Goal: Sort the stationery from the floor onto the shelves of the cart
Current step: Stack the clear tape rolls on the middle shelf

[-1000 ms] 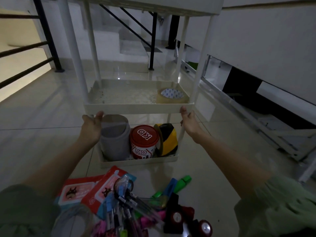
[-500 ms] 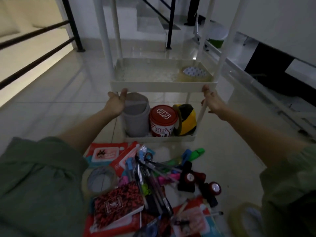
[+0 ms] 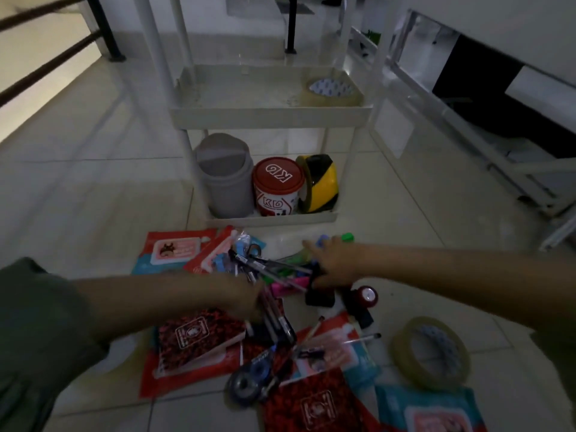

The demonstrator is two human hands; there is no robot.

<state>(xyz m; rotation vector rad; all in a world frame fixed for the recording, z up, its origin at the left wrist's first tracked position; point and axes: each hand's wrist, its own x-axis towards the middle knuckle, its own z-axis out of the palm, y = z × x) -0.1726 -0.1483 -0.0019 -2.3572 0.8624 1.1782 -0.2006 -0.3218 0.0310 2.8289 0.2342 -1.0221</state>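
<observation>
Dull green sleeves (image 3: 37, 332) are worn, pushed up above the elbows; forearms and both hands are left bare.

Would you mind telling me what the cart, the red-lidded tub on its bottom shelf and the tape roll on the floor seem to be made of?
The cart looks like matte off-white plastic: moulded tray rims, round posts. The red-lidded tub seems glossy plastic with a printed label, though coated card is possible. The tape roll looks like translucent yellowish plastic film wound on a printed core, probably cardboard.

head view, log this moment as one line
left hand: over pens, blurred | right hand: on markers | cart: untouched
</observation>
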